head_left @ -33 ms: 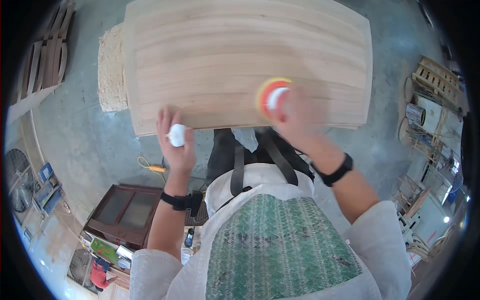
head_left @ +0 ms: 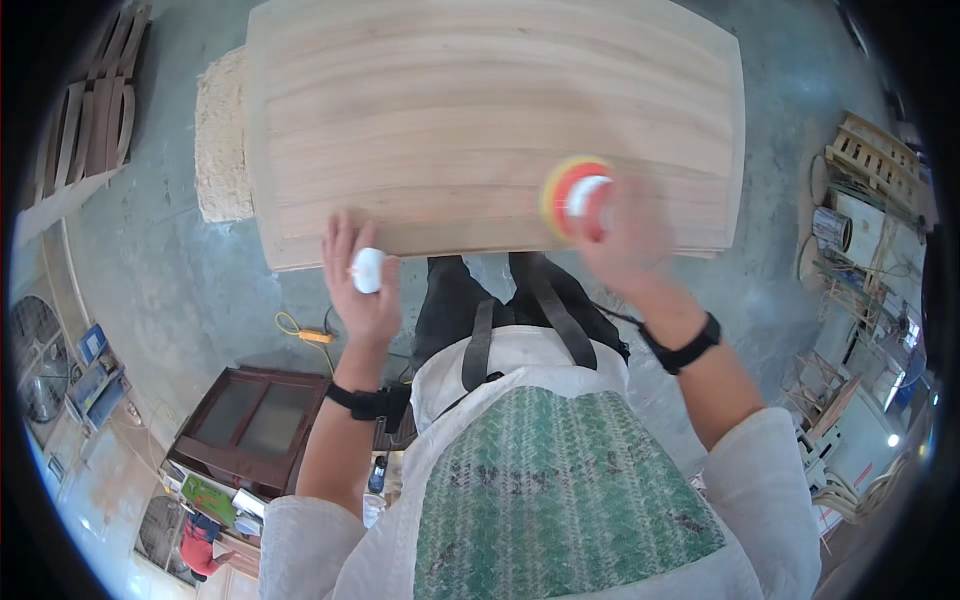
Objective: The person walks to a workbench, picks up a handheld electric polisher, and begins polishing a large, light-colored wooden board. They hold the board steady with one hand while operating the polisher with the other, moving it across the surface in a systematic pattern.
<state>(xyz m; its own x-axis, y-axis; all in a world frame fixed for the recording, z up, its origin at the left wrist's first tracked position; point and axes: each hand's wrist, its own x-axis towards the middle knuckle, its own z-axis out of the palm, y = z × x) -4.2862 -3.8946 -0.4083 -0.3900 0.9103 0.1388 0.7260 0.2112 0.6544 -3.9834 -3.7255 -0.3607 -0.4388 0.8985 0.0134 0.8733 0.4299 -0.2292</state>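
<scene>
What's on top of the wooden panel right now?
The right hand holds a round red-and-yellow tool, blurred, apparently on the panel; the left hand rests at the near edge. The panel's surface directly under them is covered.

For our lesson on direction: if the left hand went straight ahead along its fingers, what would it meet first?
The left hand would likely meet just the wooden panel, which its fingers overlap in view; nothing else shows ahead, though contact is unclear.
</scene>
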